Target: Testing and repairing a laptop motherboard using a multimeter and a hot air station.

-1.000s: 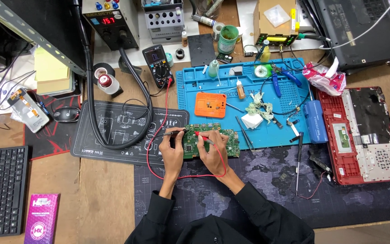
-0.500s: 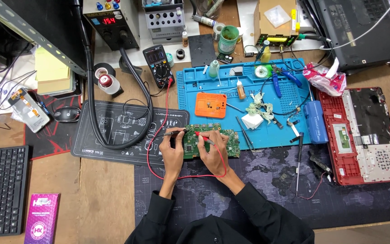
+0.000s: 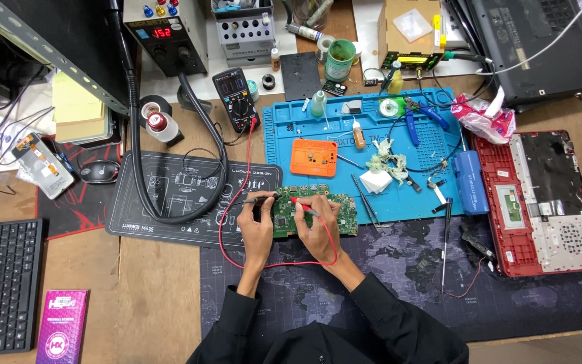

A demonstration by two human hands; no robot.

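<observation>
Nothing has visibly moved since the earlier frame. The left hand point(image 3: 259, 219) pinches a black probe point(image 3: 259, 200); the right hand point(image 3: 318, 219) pinches a red probe point(image 3: 302, 204). Both tips rest on the green circuit board point(image 3: 345, 210), near the blue mat's point(image 3: 426, 202) front-left edge. Steady tips, braced wrists and one pad at a time would serve best.

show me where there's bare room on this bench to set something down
Free: the dark map-print mat between the green circuit board and red laptop shell, and bare wood by the black keyboard. Crowded: the blue silicone work mat.
</observation>
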